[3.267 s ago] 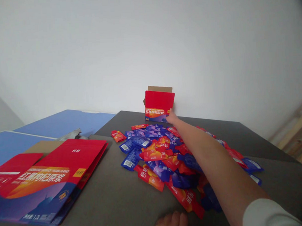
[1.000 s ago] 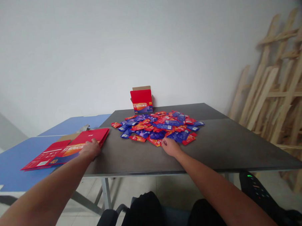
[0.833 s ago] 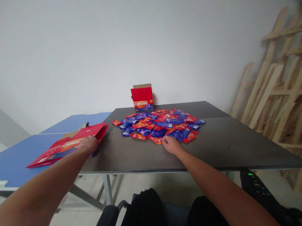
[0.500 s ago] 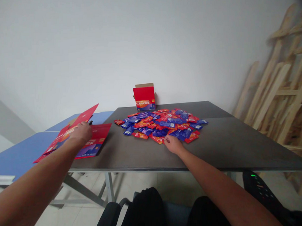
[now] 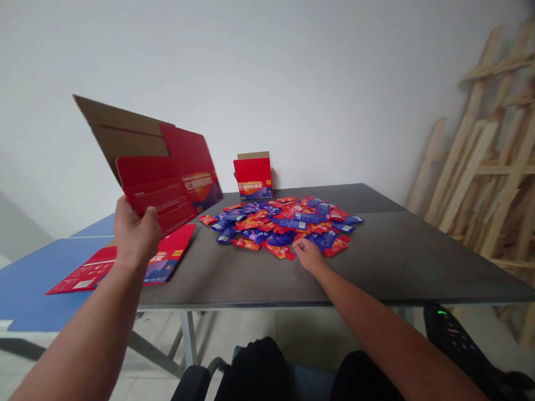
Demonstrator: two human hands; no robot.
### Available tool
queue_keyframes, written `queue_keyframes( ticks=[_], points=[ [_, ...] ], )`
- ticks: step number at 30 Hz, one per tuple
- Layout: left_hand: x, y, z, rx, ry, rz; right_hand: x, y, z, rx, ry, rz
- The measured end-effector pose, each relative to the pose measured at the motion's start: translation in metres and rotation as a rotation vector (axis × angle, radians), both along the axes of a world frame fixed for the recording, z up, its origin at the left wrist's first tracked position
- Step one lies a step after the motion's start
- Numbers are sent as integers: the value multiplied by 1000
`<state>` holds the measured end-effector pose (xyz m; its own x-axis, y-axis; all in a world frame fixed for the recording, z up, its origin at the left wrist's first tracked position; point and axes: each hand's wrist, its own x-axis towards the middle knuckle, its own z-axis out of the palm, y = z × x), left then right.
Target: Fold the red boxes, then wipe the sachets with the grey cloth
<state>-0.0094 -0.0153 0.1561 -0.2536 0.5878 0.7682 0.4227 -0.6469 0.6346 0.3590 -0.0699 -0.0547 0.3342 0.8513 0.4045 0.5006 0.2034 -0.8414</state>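
My left hand (image 5: pixel 136 233) grips the lower edge of a red and purple carton (image 5: pixel 161 199), thumb on its front. The carton is partly flattened, tilted and lifted off the table, with brown cardboard flaps (image 5: pixel 127 133) standing open at its top. Below it lies another flattened carton (image 5: pixel 166 261) with red and purple print. My right hand (image 5: pixel 308 253) rests with curled fingers at the near edge of a pile of red and blue sachets (image 5: pixel 286 220). Whether anything is inside those fingers is hidden.
An upright red carton (image 5: pixel 254 176) with open flaps stands behind the pile, near the wall. The dark table (image 5: pixel 385 260) adjoins a blue table (image 5: pixel 26 276) on the left. Wooden frames (image 5: pixel 483 173) lean at the right. A chair armrest (image 5: pixel 189 390) is below.
My left hand has raised one carton from the stack at the left and brought it upright, its flaps now spreading. My right hand stays at the pile's edge. The view has shifted slightly.
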Motion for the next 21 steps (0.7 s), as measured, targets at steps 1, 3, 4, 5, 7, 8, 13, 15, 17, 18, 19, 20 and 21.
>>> queue_keyframes(
  ticks=[1,3,4,5,7,8,13,15,17,18,19,20,21],
  points=[
    [6,5,-12,0,-143,-110,2,1,0,21,65,-27],
    [21,14,-39,-59,-390,-325,7,2,1,62,208,-96],
    [30,16,-53,-81,-475,-385,10,3,2,86,290,-138],
    [39,16,-68,-93,-526,-426,12,3,2,114,378,-180],
    [58,12,-96,-152,-599,-477,18,4,2,187,549,-245],
    [68,8,-108,-201,-621,-511,21,5,2,227,621,-260],
    [96,-7,-149,-416,-651,-698,37,7,2,317,755,-296],
    [99,-5,-156,-461,-673,-736,42,8,1,296,669,-367],
    [97,0,-161,-503,-687,-764,47,10,0,283,540,-474],
    [95,2,-163,-519,-686,-777,49,11,0,282,482,-525],
    [94,4,-163,-530,-681,-790,51,11,0,281,438,-564],
    [92,6,-163,-532,-675,-802,52,11,0,269,409,-585],
    [91,7,-163,-525,-669,-811,52,11,0,244,390,-591]
  ],
)
